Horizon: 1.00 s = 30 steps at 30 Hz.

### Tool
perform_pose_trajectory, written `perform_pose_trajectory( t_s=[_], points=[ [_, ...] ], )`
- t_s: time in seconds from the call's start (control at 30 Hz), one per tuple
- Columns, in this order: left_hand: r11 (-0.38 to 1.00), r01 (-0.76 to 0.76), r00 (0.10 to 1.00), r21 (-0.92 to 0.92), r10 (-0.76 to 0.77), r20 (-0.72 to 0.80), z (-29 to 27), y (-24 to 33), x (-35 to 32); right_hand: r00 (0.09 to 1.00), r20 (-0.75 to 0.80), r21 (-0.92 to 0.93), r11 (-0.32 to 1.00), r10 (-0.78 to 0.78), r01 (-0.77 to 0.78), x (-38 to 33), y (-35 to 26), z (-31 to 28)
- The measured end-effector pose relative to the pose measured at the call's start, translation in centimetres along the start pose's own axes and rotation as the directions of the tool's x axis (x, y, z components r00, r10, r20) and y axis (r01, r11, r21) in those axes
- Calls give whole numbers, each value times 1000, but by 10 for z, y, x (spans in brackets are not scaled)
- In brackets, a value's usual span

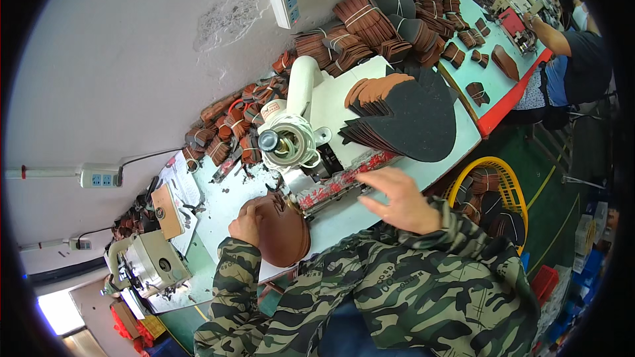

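Brown stack point(284, 235) of thin, smooth leather-like pieces lies flat on the white table point(221, 215), just left of and nearer you than the head of the cream machine point(304, 92). Its long axis runs far to near, near end leaning slightly right; the broad rounded end points toward you, and layered edges show along the near right. The far end is hard to read: dark marks or scraps blur its outline beside the machine. Your left hand point(246, 225) lies on the stack's far left edge, fingers bent and close together; thumb hidden, so you cannot tell whether they pinch a piece or only press. Your right hand point(400, 201) is spread, thumb and fingers apart and holding nothing, near the machine's front bar point(344, 182), whose red paint is chipped and patchy. On the machine's right side, a black pile point(420, 119) of matte, rounded pieces fans out, broad end near and right, with tan pieces point(380, 89) on its far left. Camouflage sleeves point(238, 268) cover both your wrists. Right, the yellow basket point(519, 188) of open plastic lattice holds brown and black pieces, partly cut off by its rim. Far, banded bundles point(360, 16) overlap along the wall, the rear ones obscured.
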State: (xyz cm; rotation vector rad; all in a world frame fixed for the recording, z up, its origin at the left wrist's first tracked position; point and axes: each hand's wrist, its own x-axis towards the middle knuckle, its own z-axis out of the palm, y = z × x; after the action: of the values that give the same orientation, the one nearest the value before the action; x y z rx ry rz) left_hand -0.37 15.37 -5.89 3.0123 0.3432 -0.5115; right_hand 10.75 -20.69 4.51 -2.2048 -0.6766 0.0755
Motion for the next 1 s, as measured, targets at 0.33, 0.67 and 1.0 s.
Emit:
perform_pose_trajectory(
  t_s=[0.33, 0.67, 1.0],
  points=[
    [998, -61, 995, -18, 59, -86, 8, 1, -3, 983, 88, -58, 986, 163, -158, 31, 13, 68],
    [995, -74, 990, -68, 65, -127, 11, 3, -2, 981, -32, -166, 967, 192, -195, 53, 22, 78],
    [469, 91, 729, -879, 570, 379, -140, 78, -26, 750, 657, 570, 700, -75, -430, -9, 26, 47]
  ],
)
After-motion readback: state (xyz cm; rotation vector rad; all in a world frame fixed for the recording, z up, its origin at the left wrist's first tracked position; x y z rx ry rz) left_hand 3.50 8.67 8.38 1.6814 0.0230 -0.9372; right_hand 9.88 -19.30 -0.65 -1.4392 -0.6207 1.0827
